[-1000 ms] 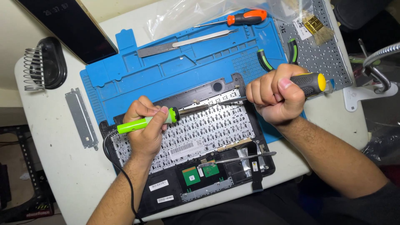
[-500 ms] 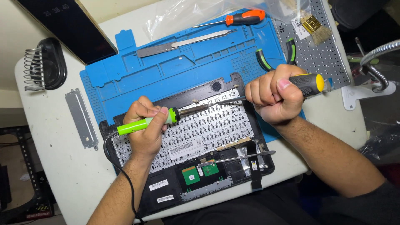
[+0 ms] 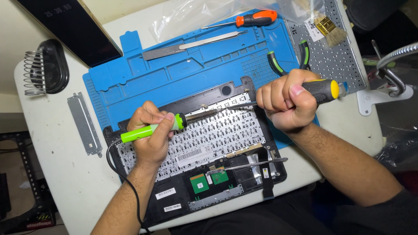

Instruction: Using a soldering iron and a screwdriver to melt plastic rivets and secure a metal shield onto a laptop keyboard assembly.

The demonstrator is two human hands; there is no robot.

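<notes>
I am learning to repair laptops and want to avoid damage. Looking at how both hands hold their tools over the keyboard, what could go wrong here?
1. The soldering iron in the left hand lies low over the keyboard back; a slip could melt the plastic.
2. The screwdriver, gripped in the right hand, might skid and gouge the keyboard back.
3. The iron's cord trails by the left forearm and could snag.

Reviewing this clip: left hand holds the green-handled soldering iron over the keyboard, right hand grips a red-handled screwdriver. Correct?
Not quite. The right hand grips a black-and-yellow-handled screwdriver; the orange-red one lies untouched on the blue mat. The head view shows this. The left hand does hold the green-handled soldering iron over the keyboard.
</notes>
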